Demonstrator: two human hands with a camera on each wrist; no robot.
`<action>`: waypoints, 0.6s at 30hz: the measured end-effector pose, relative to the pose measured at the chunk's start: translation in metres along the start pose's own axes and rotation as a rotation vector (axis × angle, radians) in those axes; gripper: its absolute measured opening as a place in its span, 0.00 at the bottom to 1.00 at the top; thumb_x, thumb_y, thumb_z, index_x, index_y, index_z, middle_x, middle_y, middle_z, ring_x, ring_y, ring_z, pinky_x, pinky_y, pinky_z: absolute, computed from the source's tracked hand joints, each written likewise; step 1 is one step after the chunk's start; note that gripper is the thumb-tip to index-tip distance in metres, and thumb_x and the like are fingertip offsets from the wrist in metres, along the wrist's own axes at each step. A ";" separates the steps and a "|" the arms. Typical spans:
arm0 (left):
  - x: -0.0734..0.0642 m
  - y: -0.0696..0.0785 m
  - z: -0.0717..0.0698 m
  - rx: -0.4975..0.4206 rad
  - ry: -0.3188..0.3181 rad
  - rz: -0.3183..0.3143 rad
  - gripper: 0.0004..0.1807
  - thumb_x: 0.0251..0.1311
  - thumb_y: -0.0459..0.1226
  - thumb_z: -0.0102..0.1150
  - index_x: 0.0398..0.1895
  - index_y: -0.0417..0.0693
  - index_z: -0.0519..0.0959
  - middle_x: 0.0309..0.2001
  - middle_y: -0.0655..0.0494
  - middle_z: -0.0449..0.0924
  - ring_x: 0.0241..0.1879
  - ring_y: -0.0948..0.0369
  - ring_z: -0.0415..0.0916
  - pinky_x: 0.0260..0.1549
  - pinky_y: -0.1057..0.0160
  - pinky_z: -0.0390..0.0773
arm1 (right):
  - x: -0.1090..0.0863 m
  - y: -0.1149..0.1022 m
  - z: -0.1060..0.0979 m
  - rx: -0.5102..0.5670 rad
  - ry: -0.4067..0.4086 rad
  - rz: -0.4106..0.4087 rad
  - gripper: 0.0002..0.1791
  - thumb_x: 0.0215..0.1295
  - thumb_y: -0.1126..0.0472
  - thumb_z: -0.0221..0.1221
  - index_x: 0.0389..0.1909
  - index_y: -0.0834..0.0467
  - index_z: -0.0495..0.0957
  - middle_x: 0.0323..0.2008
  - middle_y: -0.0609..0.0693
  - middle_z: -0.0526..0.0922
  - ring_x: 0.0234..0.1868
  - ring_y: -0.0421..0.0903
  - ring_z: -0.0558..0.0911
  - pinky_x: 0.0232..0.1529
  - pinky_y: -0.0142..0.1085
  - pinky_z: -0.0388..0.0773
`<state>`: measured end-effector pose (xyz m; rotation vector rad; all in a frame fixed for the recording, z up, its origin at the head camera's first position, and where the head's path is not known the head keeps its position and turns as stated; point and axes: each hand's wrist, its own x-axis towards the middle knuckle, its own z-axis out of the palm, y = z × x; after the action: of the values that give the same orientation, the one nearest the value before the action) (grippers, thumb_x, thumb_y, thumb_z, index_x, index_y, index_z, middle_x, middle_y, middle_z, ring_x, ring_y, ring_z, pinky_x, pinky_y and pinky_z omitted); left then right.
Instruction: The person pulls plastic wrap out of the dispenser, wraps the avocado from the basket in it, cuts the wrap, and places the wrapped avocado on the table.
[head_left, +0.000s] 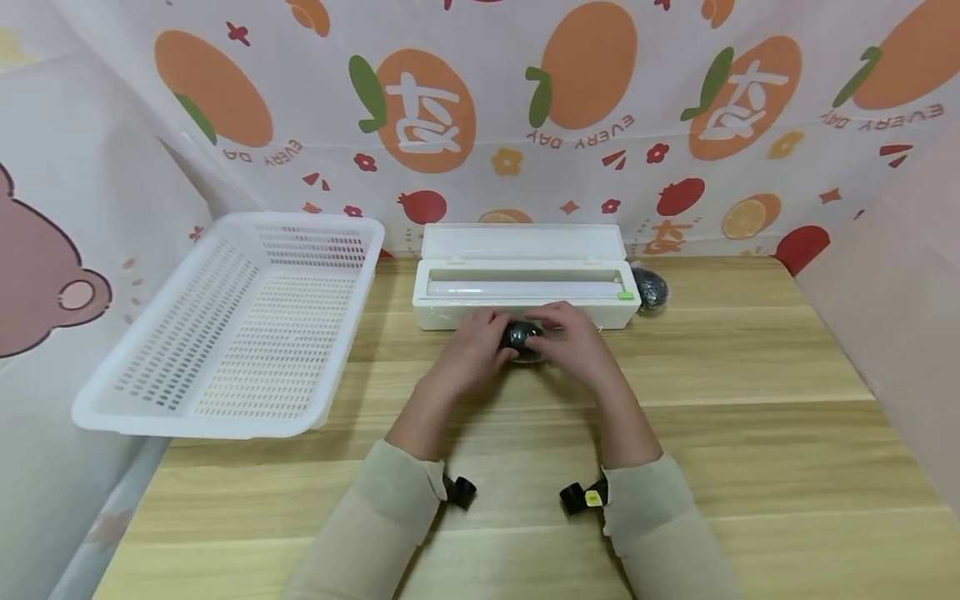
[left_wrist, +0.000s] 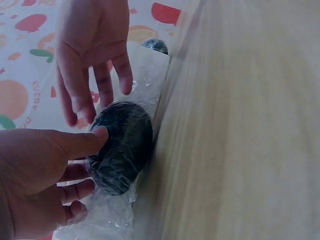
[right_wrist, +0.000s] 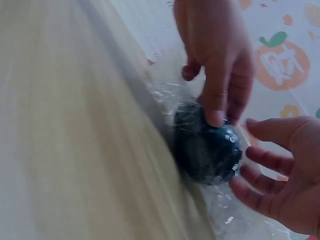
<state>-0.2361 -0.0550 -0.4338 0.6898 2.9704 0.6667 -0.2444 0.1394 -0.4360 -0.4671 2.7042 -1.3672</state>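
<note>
A dark green-black oval object (head_left: 517, 335), its kind unclear, is covered in wrinkled clear cling film (left_wrist: 107, 212), with loose film spreading past it. My left hand (head_left: 471, 350) holds it, thumb on its face and fingers behind, as the left wrist view shows. My right hand (head_left: 576, 343) is beside its other side; the right wrist view shows these fingers (right_wrist: 267, 162) spread and loosely bent, at the film's edge. Just behind both hands is a white cling film box (head_left: 525, 314), lid up, with a roll (head_left: 521, 288) inside and a green slider (head_left: 626, 295) on its edge.
Another dark film-wrapped object (head_left: 651, 289) lies at the box's right end. A white slotted basket (head_left: 330, 387) stands at the left of the wooden table (head_left: 750, 467). Behind the table hangs a fruit-printed cloth (head_left: 480, 196).
</note>
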 end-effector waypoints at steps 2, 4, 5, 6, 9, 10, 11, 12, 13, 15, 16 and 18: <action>0.000 0.000 0.000 0.010 0.002 0.007 0.22 0.67 0.42 0.60 0.60 0.45 0.73 0.60 0.47 0.72 0.62 0.47 0.65 0.65 0.51 0.66 | 0.002 0.000 0.006 -0.086 -0.020 -0.032 0.24 0.57 0.59 0.71 0.56 0.53 0.81 0.57 0.52 0.77 0.60 0.53 0.74 0.63 0.49 0.70; 0.000 0.000 0.001 0.013 0.001 0.011 0.22 0.67 0.43 0.60 0.61 0.45 0.73 0.60 0.47 0.72 0.62 0.47 0.65 0.65 0.51 0.66 | 0.002 0.002 0.011 -0.156 -0.031 -0.060 0.28 0.53 0.60 0.74 0.57 0.55 0.80 0.57 0.53 0.76 0.62 0.54 0.72 0.66 0.51 0.67; 0.000 0.001 0.001 0.006 -0.001 0.010 0.22 0.67 0.43 0.60 0.61 0.45 0.73 0.61 0.47 0.72 0.62 0.47 0.65 0.65 0.51 0.66 | 0.001 0.002 0.013 -0.179 -0.030 -0.067 0.29 0.52 0.60 0.74 0.57 0.55 0.79 0.57 0.54 0.76 0.62 0.55 0.71 0.66 0.52 0.66; -0.001 0.002 0.001 -0.006 -0.005 0.004 0.22 0.66 0.43 0.60 0.61 0.45 0.73 0.61 0.47 0.72 0.63 0.47 0.65 0.65 0.51 0.66 | 0.001 0.003 0.015 -0.190 -0.024 -0.069 0.29 0.51 0.61 0.75 0.56 0.55 0.79 0.57 0.54 0.75 0.62 0.56 0.70 0.66 0.52 0.65; -0.003 0.005 -0.005 -0.075 -0.009 -0.044 0.25 0.65 0.42 0.62 0.63 0.44 0.72 0.62 0.46 0.72 0.64 0.49 0.65 0.66 0.52 0.66 | 0.000 0.004 0.016 -0.207 -0.012 -0.083 0.30 0.50 0.62 0.75 0.56 0.55 0.79 0.57 0.55 0.75 0.62 0.57 0.70 0.66 0.53 0.65; -0.004 0.007 -0.008 -0.112 0.005 -0.074 0.26 0.65 0.41 0.63 0.64 0.43 0.72 0.61 0.46 0.73 0.63 0.49 0.67 0.64 0.52 0.68 | -0.001 0.004 0.016 -0.212 -0.014 -0.089 0.29 0.51 0.61 0.75 0.56 0.55 0.78 0.57 0.55 0.75 0.62 0.57 0.70 0.66 0.53 0.65; -0.006 0.009 -0.013 -0.154 0.028 -0.113 0.26 0.64 0.39 0.63 0.64 0.42 0.72 0.60 0.45 0.74 0.61 0.49 0.70 0.62 0.52 0.71 | -0.001 0.004 0.015 -0.216 -0.018 -0.092 0.29 0.52 0.61 0.74 0.56 0.54 0.78 0.57 0.54 0.75 0.62 0.56 0.70 0.66 0.52 0.65; -0.007 0.011 -0.018 -0.193 0.055 -0.154 0.26 0.63 0.37 0.64 0.63 0.41 0.73 0.58 0.44 0.76 0.58 0.50 0.73 0.59 0.53 0.74 | -0.001 0.004 0.013 -0.217 -0.026 -0.103 0.28 0.53 0.60 0.73 0.57 0.54 0.78 0.57 0.54 0.76 0.62 0.55 0.71 0.66 0.51 0.66; -0.009 0.013 -0.023 -0.227 0.082 -0.190 0.25 0.62 0.36 0.64 0.63 0.41 0.74 0.55 0.44 0.78 0.54 0.50 0.76 0.55 0.53 0.77 | -0.001 0.005 0.011 -0.215 -0.035 -0.115 0.28 0.54 0.60 0.73 0.58 0.55 0.78 0.58 0.54 0.76 0.63 0.55 0.71 0.66 0.50 0.66; -0.011 0.017 -0.031 -0.256 0.125 -0.239 0.23 0.61 0.34 0.65 0.59 0.40 0.77 0.47 0.45 0.82 0.46 0.52 0.81 0.46 0.55 0.81 | -0.001 0.005 0.007 -0.209 -0.050 -0.132 0.28 0.57 0.58 0.71 0.60 0.55 0.77 0.59 0.53 0.76 0.63 0.54 0.71 0.66 0.49 0.67; -0.012 0.019 -0.034 -0.257 0.127 -0.255 0.22 0.60 0.33 0.65 0.58 0.40 0.78 0.44 0.45 0.83 0.42 0.53 0.81 0.43 0.56 0.81 | -0.001 0.004 0.005 -0.202 -0.057 -0.141 0.29 0.58 0.58 0.70 0.61 0.55 0.77 0.59 0.54 0.76 0.63 0.54 0.72 0.66 0.49 0.67; -0.013 0.021 -0.036 -0.228 0.101 -0.273 0.21 0.60 0.34 0.65 0.57 0.40 0.78 0.40 0.47 0.84 0.40 0.54 0.82 0.41 0.56 0.81 | -0.002 0.004 0.002 -0.190 -0.070 -0.152 0.29 0.59 0.58 0.69 0.62 0.56 0.76 0.60 0.55 0.76 0.64 0.55 0.71 0.67 0.50 0.67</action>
<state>-0.2194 -0.0582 -0.3934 0.2375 2.9285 1.0188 -0.2433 0.1408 -0.4399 -0.7343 2.8032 -1.1047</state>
